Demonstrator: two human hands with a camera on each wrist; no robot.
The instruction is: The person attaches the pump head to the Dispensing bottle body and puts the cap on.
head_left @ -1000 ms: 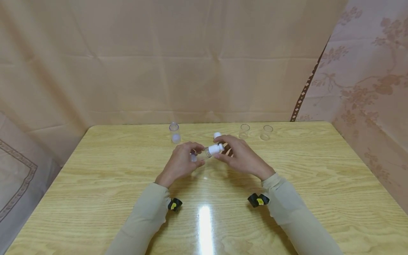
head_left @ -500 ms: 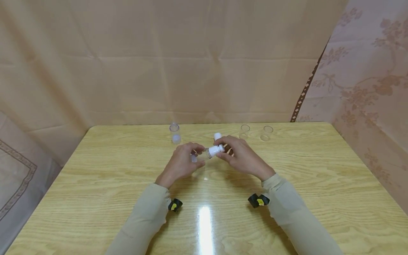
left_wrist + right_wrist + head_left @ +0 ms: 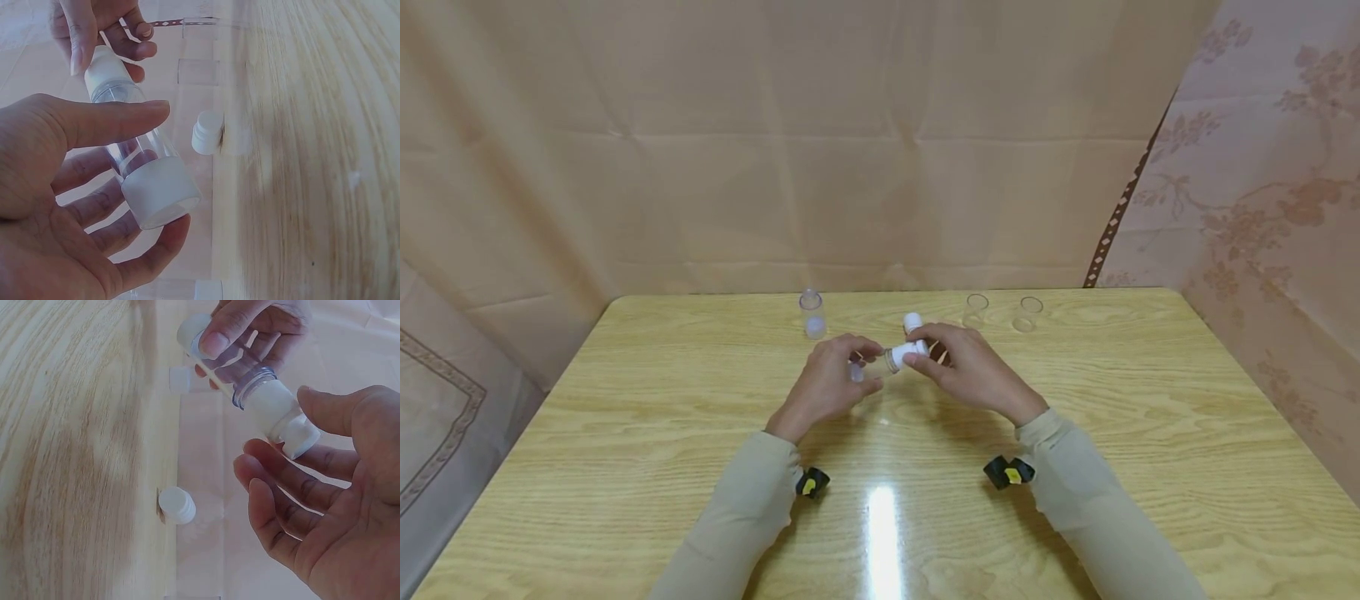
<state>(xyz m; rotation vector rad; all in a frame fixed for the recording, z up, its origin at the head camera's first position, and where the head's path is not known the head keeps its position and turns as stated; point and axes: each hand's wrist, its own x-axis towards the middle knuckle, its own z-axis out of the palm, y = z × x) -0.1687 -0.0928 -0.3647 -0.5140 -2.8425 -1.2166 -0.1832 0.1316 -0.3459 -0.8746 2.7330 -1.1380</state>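
Against the earlier head frame, the right thumb has shifted up over the near side of the white pump top (image 3: pixel 278 409); the left hand (image 3: pixel 831 379) and everything on the table (image 3: pixel 625 467) look unmoved. Just right of the frame's centre, the clear bottle (image 3: pixel 224 374) is tilted off the table, its white top toward the upper right. The left hand grasps its body, fingers wrapped round; the right hand (image 3: pixel 970 367) pinches the top between thumb and fingers. Beyond them stands a small white cap (image 3: pixel 912 321); toward the upper left is a clear container (image 3: pixel 812 313), toward the upper right two clear cups (image 3: pixel 1027 315).

I judge the step to be turning the top at the bottle's neck, though on or off I cannot tell. The next move seems to call for a steady left hold and a firm right-hand twist.
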